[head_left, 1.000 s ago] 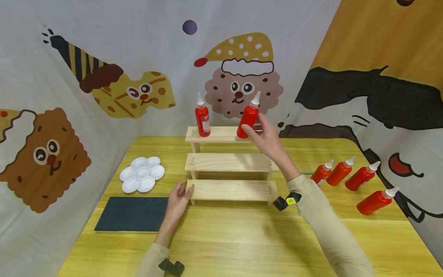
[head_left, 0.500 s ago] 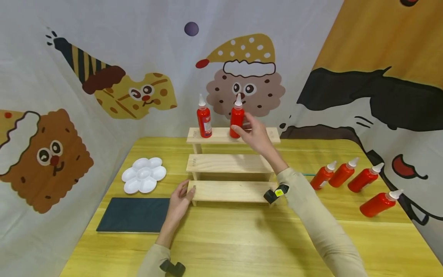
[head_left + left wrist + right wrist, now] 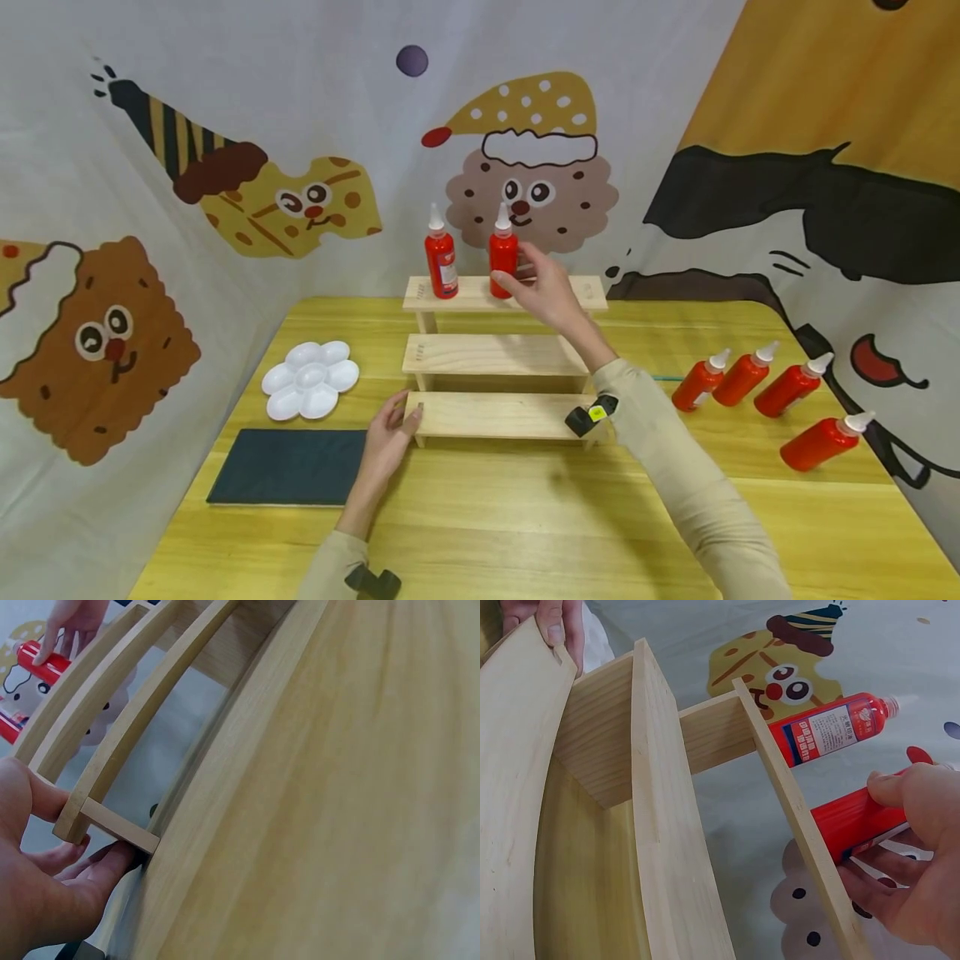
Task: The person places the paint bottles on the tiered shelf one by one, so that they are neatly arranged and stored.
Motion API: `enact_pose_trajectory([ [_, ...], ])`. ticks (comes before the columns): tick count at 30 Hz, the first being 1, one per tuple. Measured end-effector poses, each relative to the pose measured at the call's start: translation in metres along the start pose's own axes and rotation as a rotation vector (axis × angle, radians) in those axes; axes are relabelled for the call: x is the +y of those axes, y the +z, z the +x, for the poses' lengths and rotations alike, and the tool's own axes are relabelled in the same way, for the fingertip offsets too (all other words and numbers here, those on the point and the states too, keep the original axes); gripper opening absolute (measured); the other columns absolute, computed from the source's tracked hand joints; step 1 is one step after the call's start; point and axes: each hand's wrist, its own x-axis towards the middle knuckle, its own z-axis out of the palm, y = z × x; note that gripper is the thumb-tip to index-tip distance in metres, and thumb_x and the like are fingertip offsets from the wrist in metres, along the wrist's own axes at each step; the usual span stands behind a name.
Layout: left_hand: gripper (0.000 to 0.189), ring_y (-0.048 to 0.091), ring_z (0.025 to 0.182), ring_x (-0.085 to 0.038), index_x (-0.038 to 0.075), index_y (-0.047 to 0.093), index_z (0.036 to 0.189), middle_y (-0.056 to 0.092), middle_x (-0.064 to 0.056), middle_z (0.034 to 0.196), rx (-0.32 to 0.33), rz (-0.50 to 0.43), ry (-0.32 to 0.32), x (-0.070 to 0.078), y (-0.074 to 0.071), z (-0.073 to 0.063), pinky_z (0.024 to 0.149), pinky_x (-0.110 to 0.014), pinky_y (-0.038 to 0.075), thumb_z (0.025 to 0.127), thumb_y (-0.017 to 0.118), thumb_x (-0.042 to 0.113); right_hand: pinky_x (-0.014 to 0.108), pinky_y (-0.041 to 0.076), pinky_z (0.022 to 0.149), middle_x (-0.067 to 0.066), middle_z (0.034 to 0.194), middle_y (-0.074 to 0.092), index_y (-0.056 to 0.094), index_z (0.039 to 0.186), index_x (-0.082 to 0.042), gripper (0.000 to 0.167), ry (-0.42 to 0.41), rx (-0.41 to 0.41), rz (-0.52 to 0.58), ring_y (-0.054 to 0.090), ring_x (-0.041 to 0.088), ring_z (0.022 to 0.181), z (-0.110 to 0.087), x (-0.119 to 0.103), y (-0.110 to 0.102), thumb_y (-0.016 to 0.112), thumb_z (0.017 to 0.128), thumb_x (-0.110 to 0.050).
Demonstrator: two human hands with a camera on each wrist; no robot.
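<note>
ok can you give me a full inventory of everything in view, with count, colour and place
table: 1, yellowish wood, under everything
wooden rack: 1, pale, three steps, mid-table
free top-step bottle: 1, red, white-tipped, towards the top step's left end
held bottle: 1, red, white-tipped, at the top step, right of the other
table bottles: 4, red, white-tipped, right side of the table
palette: 1, white, left of the rack
flat board: 1, dark blue-green, front left
thin strip: 1, teal, mostly hidden by the right sleeve
cartoon backdrop: whitish, multicoloured prints, behind the table
sleeves: 2, beige, on both arms
wrist devices: 2, black, one per wrist
left hand: 1, bare, gripping the bottom step's left end
right hand: 1, bare, holding a bottle
</note>
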Motion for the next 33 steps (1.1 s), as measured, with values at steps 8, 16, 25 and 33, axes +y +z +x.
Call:
enact_pose_trajectory([
  [8, 0.054, 0.05, 0.135, -0.047, 0.005, 0.043, 0.153, 0.049, -0.032, 0.147, 0.009, 0.001, 0.001, 0.0, 0.001, 0.001, 0.108, -0.058, 0.044, 0.103, 0.06, 0.02, 0.046, 0.056, 0.096, 0.018, 0.132, 0.064, 0.051, 0.14, -0.008, 0.049, 0.001, -0.025, -0.03, 0.068, 0.035, 0.113, -0.003, -0.004, -0.004, 0.071, 0.097, -0.023],
  [16, 0.054, 0.048, 0.137, -0.047, 0.007, 0.043, 0.153, 0.047, -0.031, 0.15, 0.007, 0.002, -0.016, -0.001, 0.002, 0.001, 0.11, -0.058, 0.042, 0.103, 0.06, 0.02, 0.05, 0.046, 0.11, 0.02, 0.145, 0.056, 0.041, 0.15, -0.006, 0.062, 0.045, -0.05, -0.024, 0.057, 0.038, 0.129, -0.014, -0.014, -0.023, 0.069, 0.098, -0.023],
  [25, 0.055, 0.046, 0.138, -0.047, 0.007, 0.042, 0.153, 0.045, -0.032, 0.151, -0.001, 0.001, -0.012, -0.002, 0.001, 0.002, 0.111, -0.058, 0.041, 0.103, 0.06, 0.02, 0.05, 0.043, 0.112, 0.018, 0.146, 0.054, 0.042, 0.15, -0.009, 0.062, 0.041, -0.007, -0.072, 0.053, 0.035, 0.133, -0.029, -0.018, -0.053, 0.07, 0.097, -0.028],
  [33, 0.053, 0.055, 0.13, -0.044, 0.006, 0.043, 0.152, 0.055, -0.029, 0.143, 0.014, 0.009, 0.009, -0.001, 0.002, 0.0, 0.105, -0.05, 0.048, 0.104, 0.059, 0.02, 0.05, 0.041, 0.114, 0.019, 0.145, 0.056, 0.044, 0.15, -0.007, 0.063, 0.014, 0.057, -0.15, 0.051, 0.036, 0.136, -0.043, -0.015, -0.081, 0.07, 0.097, -0.029],
])
